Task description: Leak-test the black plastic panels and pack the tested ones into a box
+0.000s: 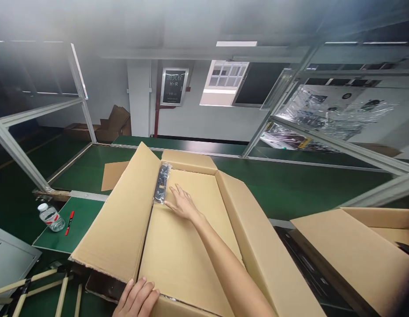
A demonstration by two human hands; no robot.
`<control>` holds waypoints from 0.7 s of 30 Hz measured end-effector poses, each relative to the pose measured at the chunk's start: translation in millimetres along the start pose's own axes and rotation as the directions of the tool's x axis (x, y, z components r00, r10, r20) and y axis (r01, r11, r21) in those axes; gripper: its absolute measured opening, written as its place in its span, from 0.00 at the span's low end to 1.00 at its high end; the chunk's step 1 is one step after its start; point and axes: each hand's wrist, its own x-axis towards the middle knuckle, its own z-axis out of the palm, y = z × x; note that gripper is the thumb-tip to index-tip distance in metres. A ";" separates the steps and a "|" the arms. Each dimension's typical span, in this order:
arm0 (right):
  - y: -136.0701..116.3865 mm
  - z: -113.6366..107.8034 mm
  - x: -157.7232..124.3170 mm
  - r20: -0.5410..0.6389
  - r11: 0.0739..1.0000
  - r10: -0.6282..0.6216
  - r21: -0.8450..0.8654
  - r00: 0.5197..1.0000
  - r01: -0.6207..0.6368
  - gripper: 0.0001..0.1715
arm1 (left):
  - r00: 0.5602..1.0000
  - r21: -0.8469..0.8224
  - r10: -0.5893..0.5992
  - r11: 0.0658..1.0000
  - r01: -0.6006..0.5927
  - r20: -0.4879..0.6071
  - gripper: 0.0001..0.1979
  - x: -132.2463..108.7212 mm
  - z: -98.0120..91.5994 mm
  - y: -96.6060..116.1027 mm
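Note:
A long cardboard box point(188, 246) lies before me with its flaps folded outward, and a flat cardboard layer covers what is inside. At its near left corner my left hand point(136, 299) curls its fingers over the edge; the thumb is out of sight. My right hand point(183, 203) reaches into the box, open with fingers spread, low over the cardboard layer. Whether it presses on that layer I cannot tell. Just left of those fingertips, along the left inner side, sits a black item in clear plastic wrap point(162, 182), which no hand holds.
A second open box point(356, 255) stands at right, beside dark panels. On the green bench at left are a water bottle point(52, 217) and a red marker point(69, 223). A loose cardboard piece point(114, 175) lies behind the left flap. Metal frame posts point(273, 110) rise beyond.

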 end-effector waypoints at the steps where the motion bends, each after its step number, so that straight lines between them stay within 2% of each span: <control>1: -1.0 -5.7 -16.8 0.013 1.000 -0.010 -0.009 1.000 0.010 0.44 | 1.000 -0.021 0.009 1.000 -0.010 -0.012 0.20 2.2 -1.1 -1.9; 4: -7.0 -16.3 -81.4 0.064 0.999 -0.019 -0.024 0.998 0.021 0.37 | 0.990 -0.052 0.135 0.990 -0.133 0.051 0.19 12.9 -10.8 -9.4; 6: -13.2 -13.6 -133.4 0.092 1.000 0.000 -0.019 0.996 0.002 0.34 | 0.981 -0.079 0.170 0.983 -0.163 0.093 0.19 20.2 -19.6 -10.9; 9: -23.4 6.4 -210.8 0.111 0.996 0.069 0.054 0.991 -0.075 0.32 | 0.995 -0.154 0.051 0.987 -0.038 0.081 0.20 26.4 -30.9 -4.7; 12: -34.0 34.1 -264.6 0.047 0.988 0.135 0.065 0.990 -0.137 0.27 | 0.993 -0.202 0.010 0.979 0.015 0.120 0.22 26.8 -38.1 1.5; 14: -40.6 49.3 -280.2 -0.065 0.991 0.137 0.007 0.988 -0.137 0.27 | 0.988 -0.211 0.019 0.977 0.015 0.155 0.24 25.2 -40.9 1.3; 16: -45.7 59.6 -283.0 -0.177 0.993 0.105 -0.036 0.979 -0.113 0.28 | 0.983 -0.209 0.023 0.978 0.016 0.183 0.25 23.2 -42.3 -1.4; 21: -49.6 74.8 -277.4 -0.311 0.999 0.031 -0.033 0.950 -0.044 0.25 | 0.975 -0.149 0.046 0.989 -0.013 0.216 0.26 16.8 -40.6 -6.6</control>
